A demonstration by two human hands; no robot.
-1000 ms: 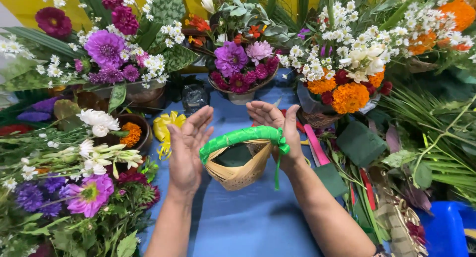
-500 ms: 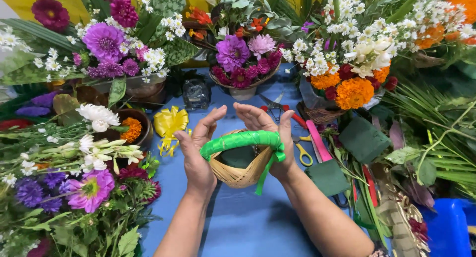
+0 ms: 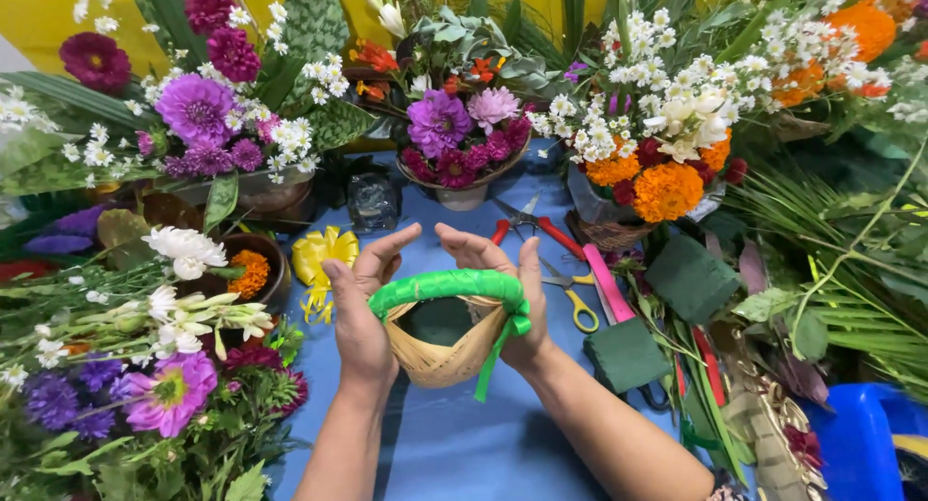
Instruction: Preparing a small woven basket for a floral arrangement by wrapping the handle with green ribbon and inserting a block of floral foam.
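We hold a small woven basket (image 3: 445,351) between both hands above the blue table (image 3: 454,443). Our left hand (image 3: 362,308) presses its palm against the basket's left side, fingers loosely spread and pointing upward. Our right hand (image 3: 503,293) cups the right side, fingers curled near the green ribbon-wrapped handle (image 3: 445,286) arching over the top. A dark green foam block (image 3: 437,319) sits inside. Scissors (image 3: 570,293) lie just beyond our right hand, a yellow bow (image 3: 324,255) beyond our left.

Blue tabletop (image 3: 464,443) open near side – flowers (image 3: 193,124), scissors (image 3: 570,288) crowd beyond
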